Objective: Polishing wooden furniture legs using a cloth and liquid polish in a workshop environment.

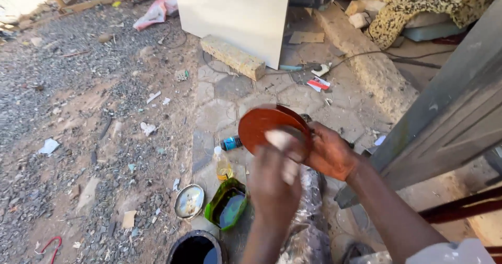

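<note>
My right hand (330, 153) grips a round reddish-brown disc (261, 124) by its right edge, held upright in front of me. My left hand (273, 178) presses a small whitish pad or cloth (280, 138) against the disc's face. Both hands are stained reddish-brown. Below them on the ground lie a green container (226, 204) with dark liquid, a round metal lid (189, 201), a small bottle of yellow liquid (222, 164) and a dark bottle with a blue label (230, 142).
A black bucket (196, 248) stands at the bottom edge. A white cabinet (235, 13) rests on a block (232, 57) at the back. A grey wooden door frame (449, 112) leans at the right. Gravel and litter cover the ground at the left.
</note>
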